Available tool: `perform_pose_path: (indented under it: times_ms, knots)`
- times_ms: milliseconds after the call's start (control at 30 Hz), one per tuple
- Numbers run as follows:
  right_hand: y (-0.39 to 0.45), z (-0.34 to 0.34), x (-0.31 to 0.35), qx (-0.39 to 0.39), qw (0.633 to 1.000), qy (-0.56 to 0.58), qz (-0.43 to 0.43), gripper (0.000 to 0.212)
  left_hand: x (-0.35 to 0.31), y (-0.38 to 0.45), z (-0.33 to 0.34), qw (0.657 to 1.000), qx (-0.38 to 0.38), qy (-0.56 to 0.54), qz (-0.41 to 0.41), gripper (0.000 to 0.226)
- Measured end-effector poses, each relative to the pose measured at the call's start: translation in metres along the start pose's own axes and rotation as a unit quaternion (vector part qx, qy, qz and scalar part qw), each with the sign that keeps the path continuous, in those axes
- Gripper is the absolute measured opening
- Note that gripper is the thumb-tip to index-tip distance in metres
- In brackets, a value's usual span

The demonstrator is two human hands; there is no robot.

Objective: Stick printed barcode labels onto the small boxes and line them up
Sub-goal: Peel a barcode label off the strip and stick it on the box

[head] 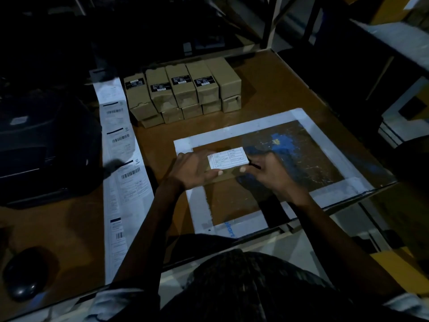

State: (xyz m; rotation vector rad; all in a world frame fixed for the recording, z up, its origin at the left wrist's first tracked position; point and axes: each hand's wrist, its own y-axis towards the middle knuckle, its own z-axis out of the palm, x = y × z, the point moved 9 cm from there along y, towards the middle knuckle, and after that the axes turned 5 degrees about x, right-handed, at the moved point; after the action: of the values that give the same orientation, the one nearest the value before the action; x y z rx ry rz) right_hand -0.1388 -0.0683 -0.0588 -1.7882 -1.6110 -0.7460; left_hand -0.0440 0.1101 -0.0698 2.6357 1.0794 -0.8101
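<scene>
The bench (267,94) is seen carrying stacked brown boxes (183,91) at its far side; nearer, a small box with a white label (228,158) is gripped between the left hand (195,169) and right hand (269,174), fingers curled round its ends

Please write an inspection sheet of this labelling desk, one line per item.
Surface: brown wooden desk with a white-taped rectangular frame.
Job's things: brown cardboard small boxes stacked in a row at the back; long white strip of printed barcode labels on the left; small box with white label held over the frame.
Clutter: black computer mouse.
Hands: left hand and right hand both hold the labelled box.
Cables: nothing seen.
Surroundings: black label printer; dark shelving behind.
</scene>
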Motion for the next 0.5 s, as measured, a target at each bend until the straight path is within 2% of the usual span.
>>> perform_pose_path:
  times_ms: [67, 133, 200, 267, 433, 500]
  knots:
    - [0.001, 0.004, 0.004, -0.021, 0.999, -0.008, 0.029, 0.045, -0.006, -0.002, -0.001, 1.0, -0.021, 0.017, 0.0, 0.07]
    - [0.004, 0.005, 0.002, -0.075, 0.995, -0.022, 0.068, 0.048, -0.011, -0.003, -0.003, 0.997, -0.049, 0.054, -0.012, 0.078]
    - [0.006, 0.007, -0.003, -0.105, 0.986, -0.07, 0.111, 0.056, -0.014, -0.004, -0.003, 0.994, -0.073, 0.076, -0.015, 0.081]
    - [0.007, 0.007, -0.004, -0.113, 0.983, -0.098, 0.11, 0.064, -0.014, -0.005, -0.004, 0.995, -0.076, 0.071, -0.006, 0.076]
    - [0.0, 0.008, 0.015, -0.062, 0.985, -0.16, 0.011, 0.028, 0.001, 0.0, 0.007, 0.999, 0.038, 0.007, -0.015, 0.071]
    - [0.001, 0.01, 0.015, -0.051, 0.977, -0.205, -0.026, 0.029, 0.006, 0.001, 0.012, 0.997, 0.077, -0.023, -0.019, 0.073]
